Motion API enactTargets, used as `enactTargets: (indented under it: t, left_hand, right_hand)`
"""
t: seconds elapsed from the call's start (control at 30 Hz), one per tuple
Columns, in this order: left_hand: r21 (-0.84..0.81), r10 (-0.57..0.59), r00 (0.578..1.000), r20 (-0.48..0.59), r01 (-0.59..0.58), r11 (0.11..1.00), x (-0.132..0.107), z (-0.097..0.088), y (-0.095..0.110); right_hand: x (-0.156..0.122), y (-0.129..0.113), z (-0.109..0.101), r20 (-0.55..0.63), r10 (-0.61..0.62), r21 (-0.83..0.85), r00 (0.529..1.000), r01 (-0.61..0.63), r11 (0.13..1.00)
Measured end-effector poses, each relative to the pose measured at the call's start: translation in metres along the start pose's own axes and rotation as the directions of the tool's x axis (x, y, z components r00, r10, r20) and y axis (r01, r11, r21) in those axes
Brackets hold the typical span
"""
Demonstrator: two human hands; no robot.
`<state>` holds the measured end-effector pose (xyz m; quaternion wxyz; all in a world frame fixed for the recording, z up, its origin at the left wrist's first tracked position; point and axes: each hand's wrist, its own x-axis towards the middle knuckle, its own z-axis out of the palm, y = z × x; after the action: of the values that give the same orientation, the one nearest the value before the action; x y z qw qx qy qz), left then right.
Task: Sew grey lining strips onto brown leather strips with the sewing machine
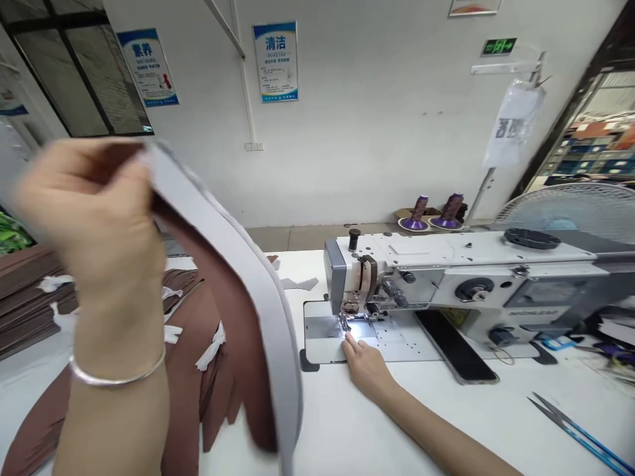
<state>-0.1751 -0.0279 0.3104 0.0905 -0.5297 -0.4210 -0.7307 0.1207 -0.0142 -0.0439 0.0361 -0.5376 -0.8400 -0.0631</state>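
My left hand (99, 192), blurred and wearing a silver bangle (119, 379), is raised at the left. Its fingers are closed on the upper end of a long curved brown fabric piece (233, 304) with a pale grey backing strip, which hangs down over the table. Farther right, my right hand (366, 367) rests on the bed plate of a white sewing machine (466, 274). Its fingers stretch out to just below the lit presser foot (346, 324); I see nothing held in them.
Stacked brown pieces (30, 297) and loose cut pieces (181, 370) tied with white strips lie at left. A black phone (456, 347) lies beside the machine arm, and blue-handled scissors (578, 430) at lower right. Two thread cones (451, 208) and a fan (575, 208) stand behind.
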Motion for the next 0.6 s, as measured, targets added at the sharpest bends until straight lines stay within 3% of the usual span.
enactTargets:
  t: [0.03,0.07,0.1,0.17,0.2,0.27,0.37,0.43,0.53,0.6]
  left_hand:
    - [-0.024,-0.042,0.991,0.131,0.045,0.999,-0.016,0.012,-0.004]
    - [-0.041,-0.084,0.949,0.303,0.101,0.994,-0.038,0.026,-0.012]
    - [0.002,-0.162,0.832,0.530,0.190,0.982,-0.066,0.041,-0.025]
    - [0.206,-0.318,0.492,0.810,0.270,0.941,-0.133,0.070,-0.057]
    - [0.259,-0.358,0.396,0.846,0.281,0.924,-0.167,0.081,-0.073]
    - [0.317,-0.397,0.284,0.873,0.290,0.903,-0.226,0.095,-0.103]
    - [0.370,-0.427,0.178,0.887,0.283,0.885,-0.276,0.103,-0.131]
    - [0.383,-0.428,0.132,0.894,0.272,0.883,-0.287,0.106,-0.141]
    - [0.393,-0.427,0.114,0.897,0.234,0.889,-0.288,0.109,-0.147]
    - [0.410,-0.439,0.143,0.887,0.196,0.891,-0.285,0.106,-0.148]
  right_hand:
    - [0.000,-0.001,0.000,-0.005,-0.014,-0.003,1.000,0.014,1.000]
    - [-0.002,-0.003,0.000,-0.012,-0.029,-0.008,1.000,0.029,1.000]
    - [-0.004,-0.007,0.000,-0.018,-0.043,-0.010,0.999,0.043,0.999]
    - [-0.012,-0.017,-0.006,-0.066,-0.102,-0.009,0.993,0.102,0.995]
    - [-0.017,-0.024,-0.010,-0.110,-0.157,-0.011,0.981,0.157,0.988]
    - [-0.029,-0.037,-0.021,-0.212,-0.333,-0.040,0.919,0.332,0.942]
    - [-0.038,-0.055,-0.037,-0.268,-0.579,-0.146,0.770,0.561,0.815]
    - [-0.035,-0.062,-0.042,-0.255,-0.647,-0.219,0.719,0.609,0.763]
    - [-0.021,-0.065,-0.045,-0.194,-0.683,-0.259,0.704,0.635,0.728]
    - [-0.013,-0.064,-0.046,-0.157,-0.702,-0.251,0.695,0.659,0.709]
